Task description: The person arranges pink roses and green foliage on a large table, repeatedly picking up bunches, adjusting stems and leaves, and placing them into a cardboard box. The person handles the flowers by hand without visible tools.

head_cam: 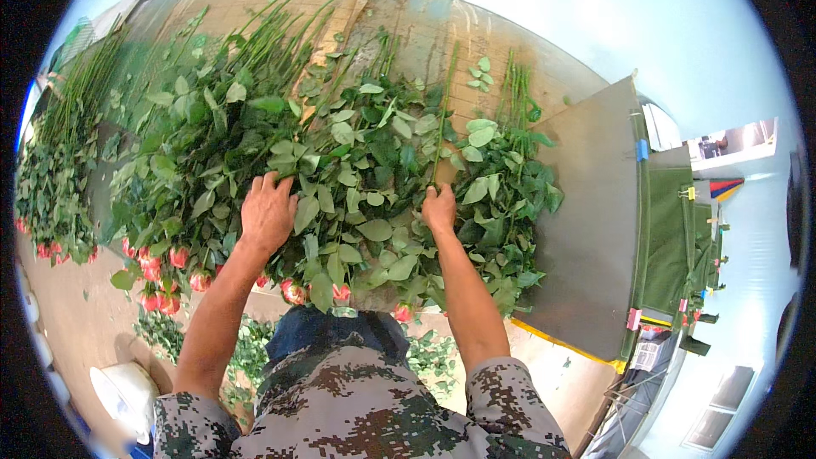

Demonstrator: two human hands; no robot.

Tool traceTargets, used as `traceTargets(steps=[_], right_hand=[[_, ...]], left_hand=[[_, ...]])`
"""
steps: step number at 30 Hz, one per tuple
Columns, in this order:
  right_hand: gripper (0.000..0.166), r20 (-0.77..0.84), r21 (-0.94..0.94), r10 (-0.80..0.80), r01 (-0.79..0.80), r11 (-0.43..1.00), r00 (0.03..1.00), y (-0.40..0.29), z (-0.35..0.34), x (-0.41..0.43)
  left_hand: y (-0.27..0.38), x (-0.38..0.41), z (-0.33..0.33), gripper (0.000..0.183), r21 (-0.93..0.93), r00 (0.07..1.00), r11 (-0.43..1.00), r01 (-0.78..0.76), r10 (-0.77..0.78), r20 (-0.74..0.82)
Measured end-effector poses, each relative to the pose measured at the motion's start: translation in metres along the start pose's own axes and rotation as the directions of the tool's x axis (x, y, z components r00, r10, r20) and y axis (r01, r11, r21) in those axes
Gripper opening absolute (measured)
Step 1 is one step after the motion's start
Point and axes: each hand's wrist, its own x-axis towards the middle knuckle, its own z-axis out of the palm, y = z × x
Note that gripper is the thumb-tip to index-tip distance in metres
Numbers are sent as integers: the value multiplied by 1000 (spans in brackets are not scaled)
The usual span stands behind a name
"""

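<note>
Cut rose stems with green leaves lie heaped across a large table, their bare stem ends pointing to the far side. Pink-red rose blooms hang at the near edge. My right hand is closed around a single rose stem, which points away from me between two leafy piles. My left hand rests on the leaves of the big left pile, fingers curled and partly sunk among them; whether they grip a stem is hidden.
Another rose bundle lies at the far left. On the right stands a grey panel beside green fabric with coloured clips. Fallen leaves cover floor near my legs; a white bucket stands lower left.
</note>
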Motion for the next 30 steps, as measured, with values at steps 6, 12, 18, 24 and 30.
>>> traceTargets(steps=[6, 12, 18, 24, 30], right_hand=[[45, -119, 32, -142, 147, 989, 983, 23, -7, 12], [47, -125, 77, -510, 521, 850, 851, -36, -111, -64], [48, -270, -560, -628, 411, 719, 730, 33, -209, -50], [55, -108, -710, -274, 119, 694, 956, 64, -191, -25], [43, -330, -544, -707, 486, 684, 626, -40, -176, -72]], left_hand=[[-15, 2, 52, 29, 81, 995, 995, 56, -62, 76], [-24, 2, 27, 24, -58, 982, 993, 103, -111, -151], [-34, -4, 16, 50, -95, 955, 968, 234, -247, -166], [-25, 3, 2, 45, 12, 935, 955, 295, -286, -208], [-50, 9, 15, 28, 156, 932, 919, 363, -361, -41]])
